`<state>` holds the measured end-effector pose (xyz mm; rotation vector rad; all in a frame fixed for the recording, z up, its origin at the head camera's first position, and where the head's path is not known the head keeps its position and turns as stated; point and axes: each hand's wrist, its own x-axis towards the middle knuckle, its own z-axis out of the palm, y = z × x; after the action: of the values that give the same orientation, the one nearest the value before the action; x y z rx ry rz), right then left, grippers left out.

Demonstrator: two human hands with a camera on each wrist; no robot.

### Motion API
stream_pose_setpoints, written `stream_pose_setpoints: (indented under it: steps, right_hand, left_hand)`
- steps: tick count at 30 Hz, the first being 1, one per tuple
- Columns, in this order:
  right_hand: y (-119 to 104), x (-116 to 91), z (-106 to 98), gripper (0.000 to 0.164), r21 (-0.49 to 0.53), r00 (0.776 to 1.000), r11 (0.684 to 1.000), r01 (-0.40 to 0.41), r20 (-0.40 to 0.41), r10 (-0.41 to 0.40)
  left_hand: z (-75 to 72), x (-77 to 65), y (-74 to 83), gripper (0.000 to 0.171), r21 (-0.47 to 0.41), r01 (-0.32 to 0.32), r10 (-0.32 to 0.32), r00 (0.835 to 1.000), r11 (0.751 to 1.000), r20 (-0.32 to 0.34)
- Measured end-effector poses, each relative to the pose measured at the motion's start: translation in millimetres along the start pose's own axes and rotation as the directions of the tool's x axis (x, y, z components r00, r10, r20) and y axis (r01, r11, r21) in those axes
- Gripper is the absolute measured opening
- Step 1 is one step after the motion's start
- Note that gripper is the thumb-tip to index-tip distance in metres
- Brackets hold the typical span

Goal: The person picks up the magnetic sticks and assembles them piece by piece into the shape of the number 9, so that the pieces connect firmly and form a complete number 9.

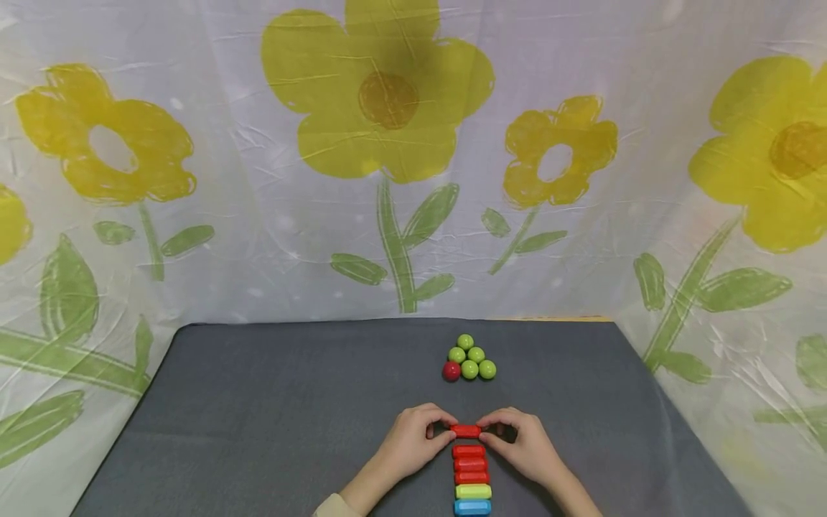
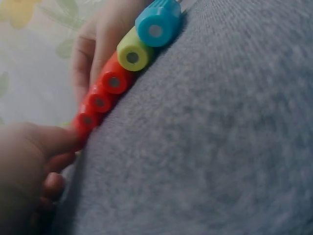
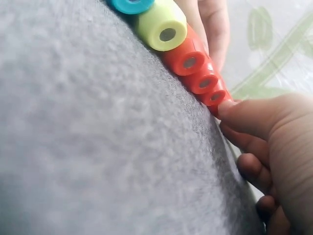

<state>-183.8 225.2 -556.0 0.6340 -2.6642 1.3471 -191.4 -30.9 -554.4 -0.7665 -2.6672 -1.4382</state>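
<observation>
Red held piece: a short bar point(image 1: 466, 431), located between the fingers of both hands; its long axis runs crosswise, from the left fingers to the right.
Left hand: thumb and forefinger pinch the bar's left end; hand point(image 1: 413, 436) lies to that side, pale sleeve point(image 1: 336, 506) at the wrist.
Right hand: thumb and forefinger pinch the opposite end; hand point(image 1: 523, 441) roughly mirrors the other. Neither hand is nearer; each has one end.
Finger spacing: narrow, set by the bar's length; no free opening noted.
Bar to row: judged the deciding relation. The nearest red piece point(image 1: 469, 451) lies just on the wearer's side of the fingers, parallel to the bar, nearly in line with it, a narrow strip between them in the head view. Whether the bar touches the worktop point(image 1: 291, 402): cannot tell.
Remaining row: further toward the wearer from the fingers, two more red pieces point(image 1: 471, 471), then a yellow-green piece point(image 1: 474, 491), then a blue piece point(image 1: 473, 508), all crosswise.
End faces: grey discs point(image 2: 132, 58) show on the row pieces in both wrist views; the bar's own ends are covered by the fingers.
Balls: beyond the fingers, well apart, five green balls point(image 1: 476, 355) and one red ball point(image 1: 451, 371) in a triangle.
</observation>
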Motion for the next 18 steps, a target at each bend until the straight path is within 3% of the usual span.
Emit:
stream_pose_setpoints:
  steps: [9, 18]
  right_hand:
    - [3, 19, 3, 0.020, -0.039, 0.999, 0.999, -0.028, -0.033, 0.026]
    - [8, 44, 6, 0.016, -0.030, 0.995, 0.996, -0.085, -0.048, 0.084]
  left_hand:
    - [-1.3, 15.6, -9.4, 0.011, 0.026, 0.026, -0.025, 0.999, 0.999, -0.041]
    - [-0.1, 34.5, -20.6, 0.012, 0.043, 0.077, -0.071, 0.989, 0.996, -0.128]
